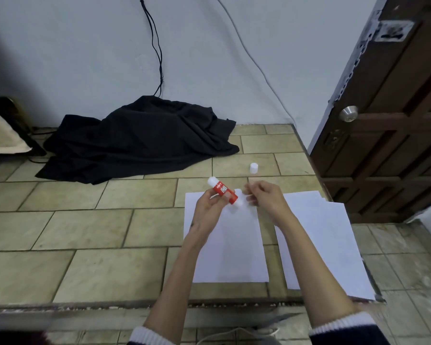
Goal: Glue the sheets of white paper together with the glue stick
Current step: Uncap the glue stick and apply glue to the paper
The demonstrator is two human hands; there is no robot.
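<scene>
My left hand [207, 207] holds a red glue stick [224, 191] tilted above the far edge of a single white sheet [234, 252]. The stick's white ends show, and its white cap [253, 168] stands alone on the tiled counter beyond the paper. My right hand [264, 197] hovers just right of the stick's lower end, fingers apart and slightly blurred, holding nothing. A stack of white sheets [329, 240] lies to the right, under my right forearm.
A crumpled black cloth [139, 138] lies at the back of the tiled counter [85, 227], with cables running up the wall. A brown door with a metal knob [348, 113] stands at the right. The counter's front edge runs below the sheets.
</scene>
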